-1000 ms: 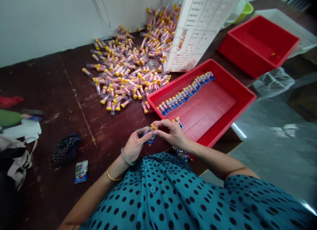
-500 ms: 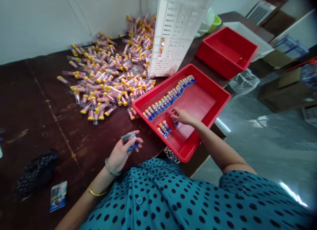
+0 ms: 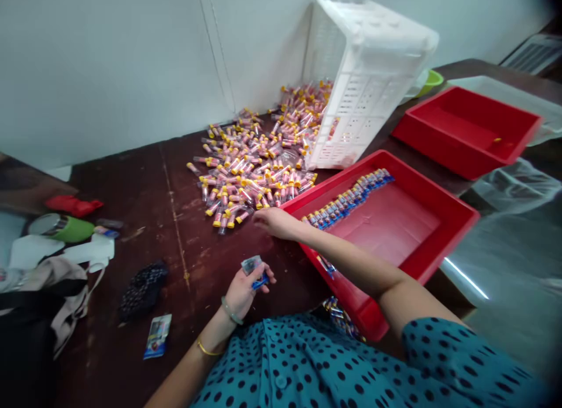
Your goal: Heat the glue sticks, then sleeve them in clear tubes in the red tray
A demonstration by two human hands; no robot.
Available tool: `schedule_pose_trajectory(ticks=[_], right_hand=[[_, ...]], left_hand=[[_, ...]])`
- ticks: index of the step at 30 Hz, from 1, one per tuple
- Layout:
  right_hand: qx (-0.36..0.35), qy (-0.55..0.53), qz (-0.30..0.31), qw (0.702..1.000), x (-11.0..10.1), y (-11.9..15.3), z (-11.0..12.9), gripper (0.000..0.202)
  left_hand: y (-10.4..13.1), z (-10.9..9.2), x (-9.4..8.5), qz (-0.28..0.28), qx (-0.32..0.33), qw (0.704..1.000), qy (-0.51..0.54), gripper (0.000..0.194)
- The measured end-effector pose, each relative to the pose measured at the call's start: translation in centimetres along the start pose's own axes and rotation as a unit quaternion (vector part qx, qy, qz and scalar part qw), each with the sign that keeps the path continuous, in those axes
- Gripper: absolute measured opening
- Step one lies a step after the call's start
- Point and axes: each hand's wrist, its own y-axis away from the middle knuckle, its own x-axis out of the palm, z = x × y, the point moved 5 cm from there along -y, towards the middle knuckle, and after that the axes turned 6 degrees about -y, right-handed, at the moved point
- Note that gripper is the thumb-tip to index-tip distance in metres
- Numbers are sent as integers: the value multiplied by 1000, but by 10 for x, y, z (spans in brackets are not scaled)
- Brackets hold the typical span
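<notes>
My left hand is closed around a few small clear-and-blue plastic packets, just above the dark table. My right hand is at the near left edge of the red tray, by the front of a heap of small clear tubes with yellow caps and pink contents. Its fingers point down and are blurred, so what they hold, if anything, is unclear. Inside the tray runs a row of filled blue packets. My right forearm hides part of the tray and the few packets near its close corner.
Behind the tray, a white plastic crate stands tipped beside the heap. Another red bin is at the right. A loose packet, dark dotted cloth, green cup and bag lie on the left.
My right hand has left the inside of the tray and moved left to the front of the tube heap. The view has turned left. My left hand still holds the packets.
</notes>
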Motion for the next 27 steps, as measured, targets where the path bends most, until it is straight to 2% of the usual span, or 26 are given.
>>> schedule_pose_trajectory(ticks=[3, 6, 8, 11, 14, 16, 19, 21, 24, 27], right_hand=[[-21, 115, 35, 993, 41, -55, 8, 23], [-16, 140, 46, 989, 55, -69, 10, 27], [-11, 121, 38, 992, 47, -60, 12, 30], [-28, 41, 47, 998, 29, -32, 22, 18], [-68, -73, 75, 992, 21, 5, 37, 10], [-72, -122, 67, 988, 20, 25, 44, 11], [-61, -121, 49, 990, 19, 45, 47, 15], [-56, -96, 47, 993, 15, 52, 47, 15], [-58, -87, 52, 993, 5, 60, 48, 13], [-40, -151, 18, 988, -11, 66, 44, 16]], left_hand=[[-2, -4, -18, -62, 27, 998, -7, 36], [3, -11, -37, -87, 34, 995, 24, 43], [6, -14, -48, -89, 38, 994, 43, 44], [7, -16, -58, -122, 49, 991, 41, 43], [2, -15, -52, -150, 76, 985, 47, 43], [-2, -17, -41, -152, 101, 980, 75, 43], [-8, -17, -25, -113, 99, 985, 82, 45], [-10, -17, -20, -86, 83, 992, 32, 43], [-11, -17, -22, -64, 94, 991, -77, 36], [-11, -17, -27, -48, 113, 985, -121, 31]])
